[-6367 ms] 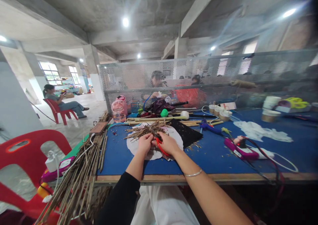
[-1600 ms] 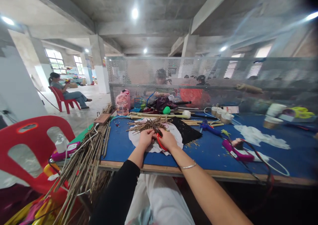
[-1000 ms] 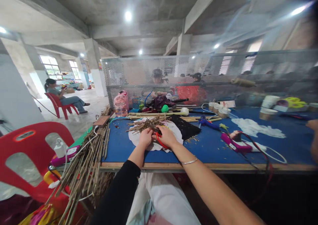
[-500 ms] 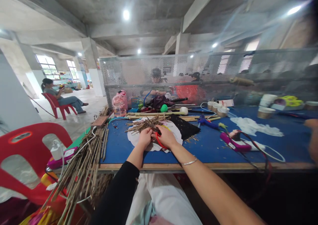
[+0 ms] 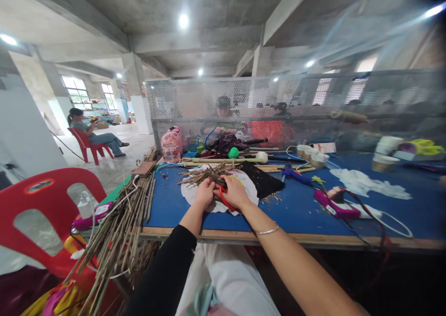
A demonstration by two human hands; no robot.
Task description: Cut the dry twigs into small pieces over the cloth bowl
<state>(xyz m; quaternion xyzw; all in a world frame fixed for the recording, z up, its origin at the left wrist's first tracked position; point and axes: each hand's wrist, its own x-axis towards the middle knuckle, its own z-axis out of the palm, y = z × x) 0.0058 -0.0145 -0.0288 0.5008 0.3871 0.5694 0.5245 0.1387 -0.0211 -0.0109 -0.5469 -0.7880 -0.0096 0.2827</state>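
Across the lower half of the frame, blue table (image 5: 296,213). At lower left, bundle of long stalks (image 5: 118,230) overhanging its edge. At centre, white sheet (image 5: 190,196) bearing a pile of short twigs (image 5: 202,173). At the pile's near side, left hand (image 5: 205,193) with fingers bunched; cannot tell the contents of that grip. Close beside it, right hand (image 5: 235,194), grip wrapped around red-handled scissors (image 5: 223,197). Compared with moments ago, blades lower and mostly hidden among the fingers, hands hardly shifted: apparently the same close handwork, still under way.

no readable text, labels or brands, no legible numbers or signs
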